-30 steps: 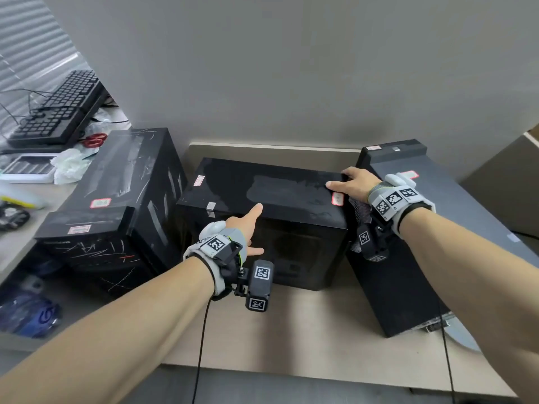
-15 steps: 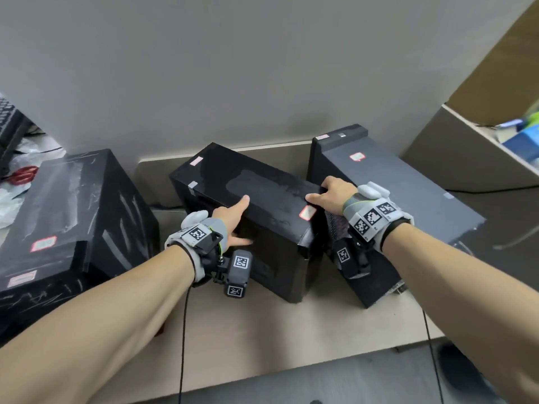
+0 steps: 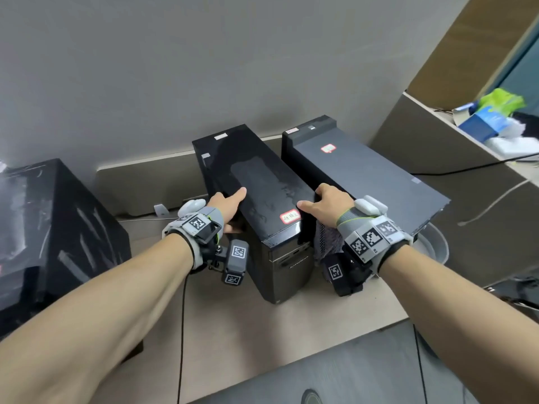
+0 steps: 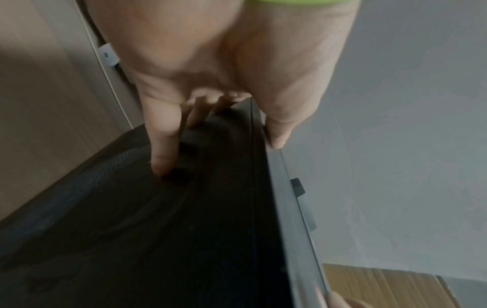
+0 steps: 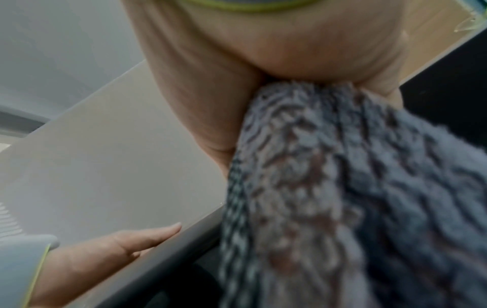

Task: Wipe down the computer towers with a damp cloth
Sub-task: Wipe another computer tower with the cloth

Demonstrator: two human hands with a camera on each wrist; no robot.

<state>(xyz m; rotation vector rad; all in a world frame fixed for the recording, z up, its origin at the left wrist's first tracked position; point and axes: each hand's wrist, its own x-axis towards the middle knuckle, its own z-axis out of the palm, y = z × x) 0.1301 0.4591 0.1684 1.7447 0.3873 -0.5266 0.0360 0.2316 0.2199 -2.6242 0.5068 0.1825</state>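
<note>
Three black computer towers stand on a beige platform (image 3: 233, 330). The glossy middle tower (image 3: 256, 182) points its front at me, with damp streaks on top. My left hand (image 3: 230, 205) straddles its top left edge; the thumb lies on top and the straight fingers (image 4: 163, 145) press flat on the side panel (image 4: 158, 229). My right hand (image 3: 323, 202) sits on the top right edge, fingers down in the gap beside the matte right tower (image 3: 364, 176). It grips a grey knitted cloth (image 5: 342, 187) that hangs below the palm (image 3: 328, 243). The scuffed left tower (image 3: 43, 228) stands apart.
The wall runs close behind the towers. A pale round basin (image 3: 434, 246) sits behind my right wrist. At right, a raised ledge holds a blue box (image 3: 484, 121), a green packet and cables. A dark surface (image 3: 350, 368) fills the foreground.
The middle tower has swung from lying broadside to standing end-on, close beside the right tower. Both hands stayed on its top edges. My view has swung right.
</note>
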